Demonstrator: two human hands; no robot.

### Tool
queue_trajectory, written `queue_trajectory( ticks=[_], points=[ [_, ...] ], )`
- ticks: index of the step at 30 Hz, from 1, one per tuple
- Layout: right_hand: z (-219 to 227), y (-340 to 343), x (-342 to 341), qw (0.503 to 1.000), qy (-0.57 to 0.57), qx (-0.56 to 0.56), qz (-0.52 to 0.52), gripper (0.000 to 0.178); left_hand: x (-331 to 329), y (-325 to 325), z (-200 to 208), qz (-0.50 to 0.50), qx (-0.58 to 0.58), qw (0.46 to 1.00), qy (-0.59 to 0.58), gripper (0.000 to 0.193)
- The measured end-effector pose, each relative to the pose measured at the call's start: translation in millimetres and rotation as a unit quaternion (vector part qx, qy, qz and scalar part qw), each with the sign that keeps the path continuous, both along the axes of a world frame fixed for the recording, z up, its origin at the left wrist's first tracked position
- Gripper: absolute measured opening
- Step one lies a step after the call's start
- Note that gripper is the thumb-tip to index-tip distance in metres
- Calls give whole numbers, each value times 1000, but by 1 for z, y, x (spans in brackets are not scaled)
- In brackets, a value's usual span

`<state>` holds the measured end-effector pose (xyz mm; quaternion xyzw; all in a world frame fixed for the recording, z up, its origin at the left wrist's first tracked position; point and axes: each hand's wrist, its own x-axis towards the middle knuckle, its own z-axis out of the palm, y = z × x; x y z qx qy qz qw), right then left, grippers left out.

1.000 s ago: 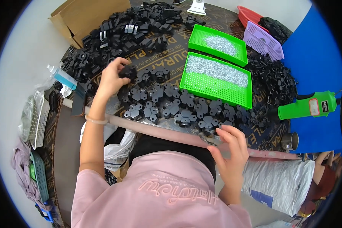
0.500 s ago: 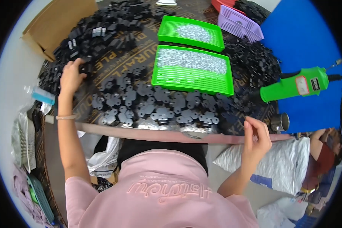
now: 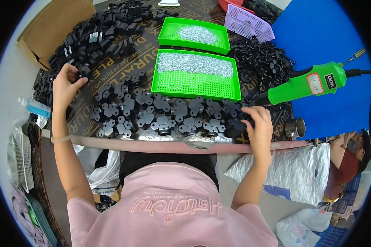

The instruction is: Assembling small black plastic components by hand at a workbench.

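Note:
Black hexagon-shaped plastic parts (image 3: pixel 160 117) lie in rows on the table's near side. A loose heap of black parts (image 3: pixel 99 33) fills the far left. My left hand (image 3: pixel 66 84) reaches to the edge of that heap, fingers curled around one black part (image 3: pixel 84 72). My right hand (image 3: pixel 257 123) rests at the right end of the rows, fingers bent over a black part (image 3: pixel 235 127) there. A pink sleeve and shirt fill the bottom of the view.
Two green trays (image 3: pixel 193 88) of small silver pieces sit behind the rows. A green power screwdriver (image 3: pixel 307 84) lies on a blue sheet at the right, by a metal cup (image 3: pixel 294 127). Also here are a purple basket (image 3: pixel 245 20), a cardboard box (image 3: pixel 49 24) and a bottle (image 3: pixel 35 108). Another person (image 3: pixel 346 160) sits at the lower right.
My left hand has gone further left to the heap's edge and closed on a part. My right hand has left the table's front edge and now lies on the rows' right end.

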<state>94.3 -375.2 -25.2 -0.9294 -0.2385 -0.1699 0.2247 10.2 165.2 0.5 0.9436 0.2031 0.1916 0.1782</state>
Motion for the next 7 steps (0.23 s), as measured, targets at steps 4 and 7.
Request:
queue_trajectory(
  ticks=[4,7],
  points=[
    [-6,2,7,1000,0,-28,-10,28,-18,-82,38,-148,-371,905,-145,45],
    [-15,-2,9,999,12,1,-38,24,-37,-103,41,-211,-380,893,-120,58]
  ],
)
